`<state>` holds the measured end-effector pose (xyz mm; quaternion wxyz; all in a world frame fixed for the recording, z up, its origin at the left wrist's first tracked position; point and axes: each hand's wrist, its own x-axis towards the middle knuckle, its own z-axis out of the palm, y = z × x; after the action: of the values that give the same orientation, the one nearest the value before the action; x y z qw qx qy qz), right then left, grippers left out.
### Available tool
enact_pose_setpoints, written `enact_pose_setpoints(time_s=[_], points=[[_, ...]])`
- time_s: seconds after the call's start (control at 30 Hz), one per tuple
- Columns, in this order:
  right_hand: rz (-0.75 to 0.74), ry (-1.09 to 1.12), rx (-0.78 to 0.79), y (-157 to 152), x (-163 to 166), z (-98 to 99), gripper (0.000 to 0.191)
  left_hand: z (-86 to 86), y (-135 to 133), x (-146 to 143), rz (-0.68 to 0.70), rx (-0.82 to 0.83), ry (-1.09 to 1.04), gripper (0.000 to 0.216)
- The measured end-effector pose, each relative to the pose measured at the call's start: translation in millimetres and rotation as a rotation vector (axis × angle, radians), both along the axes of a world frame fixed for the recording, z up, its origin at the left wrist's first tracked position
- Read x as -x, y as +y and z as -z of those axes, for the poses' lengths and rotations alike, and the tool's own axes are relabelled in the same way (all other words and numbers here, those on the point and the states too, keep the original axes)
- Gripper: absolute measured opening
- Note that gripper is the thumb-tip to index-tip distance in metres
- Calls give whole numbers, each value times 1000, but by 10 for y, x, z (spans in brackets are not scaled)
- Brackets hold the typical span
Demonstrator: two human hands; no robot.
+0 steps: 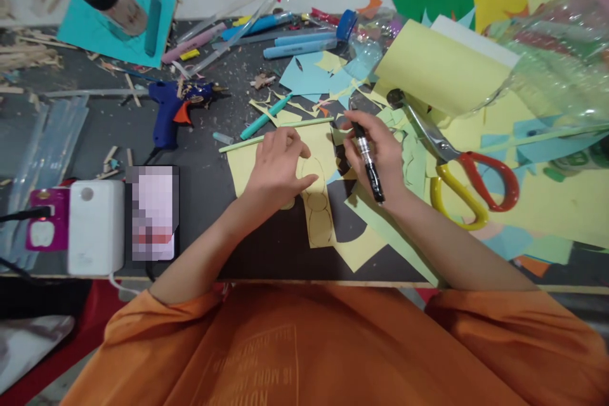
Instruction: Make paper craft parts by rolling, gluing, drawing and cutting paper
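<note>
We see a black pen [368, 162], pale yellow paper [320, 168], red-and-yellow-handled scissors [464, 177], and a blue glue gun [174, 108].

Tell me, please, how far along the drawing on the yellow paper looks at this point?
Done: pen outlines, rounded shapes, already show on the yellow paper. In hand: the left hand presses the sheet flat while the right hand holds a black pen, its tip off the outlines. Left: the outlined shapes are not cut out; the scissors lie untouched to the right.
</note>
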<state>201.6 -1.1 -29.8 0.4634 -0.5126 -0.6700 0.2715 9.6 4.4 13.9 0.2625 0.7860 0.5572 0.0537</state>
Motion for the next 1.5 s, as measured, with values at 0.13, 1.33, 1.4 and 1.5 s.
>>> enact_pose_setpoints(time_s=[0.13,1.33,1.4,1.5], points=[[-11,-1,38,9,-3,38,30,37,19,27,0,19,-31,25],[-195,328,241,-174,123,-154,35,122,-154,-32,-623,313,-1105,30],[-221,303,260,-178,116,-161,38,119,-210,-50,-627,442,-1042,32],[-215,262,249,-173,100,-172,40,105,-247,-60,-629,572,-963,36]])
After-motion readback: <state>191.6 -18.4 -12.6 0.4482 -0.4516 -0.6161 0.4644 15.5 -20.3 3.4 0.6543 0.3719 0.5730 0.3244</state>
